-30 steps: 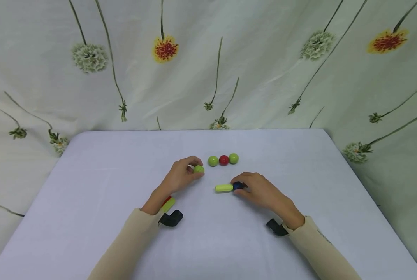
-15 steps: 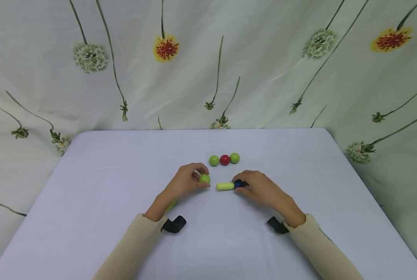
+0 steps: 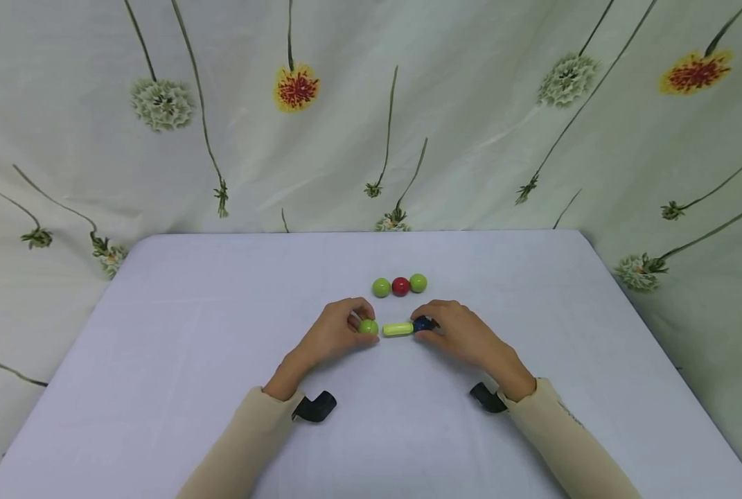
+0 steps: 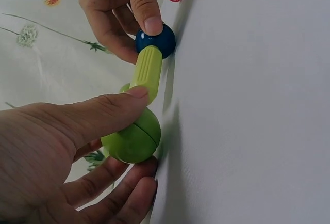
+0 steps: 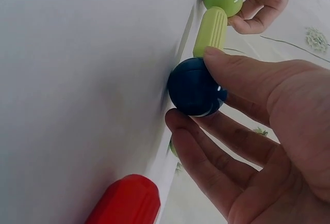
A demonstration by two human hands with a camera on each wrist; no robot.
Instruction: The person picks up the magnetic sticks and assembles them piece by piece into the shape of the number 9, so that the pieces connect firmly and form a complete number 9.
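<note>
Both hands work at the middle of the white cloth-covered table (image 3: 221,333), set close together with one short assembly between them. The left hand (image 3: 330,336) pinches a glossy lime-green ball (image 3: 368,326) between thumb and fingertips; the left wrist view shows the thumb lying over the ball's top and the fingers curled beneath, a hold that keeps the ball from rolling. The right hand (image 3: 461,334) pinches a dark blue glossy ball (image 3: 422,324) in the same manner, thumb above and fingers below. Between the two balls lies a short ribbed yellow-green plastic rod (image 3: 398,329), flat on the table and running left to right. Its right end meets the blue ball; its left end stands at the green ball, and from these views I cannot tell whether the two fully touch. In my judgement the hands grip the balls rather than the rod so that each end can be steered in line. Behind the hands, a row of three loose balls (image 3: 400,285), green, red, green, sits touching. A red ribbed rod (image 5: 126,201) lies just beside the right hand. A flower-printed curtain (image 3: 371,111) hangs behind the table.
</note>
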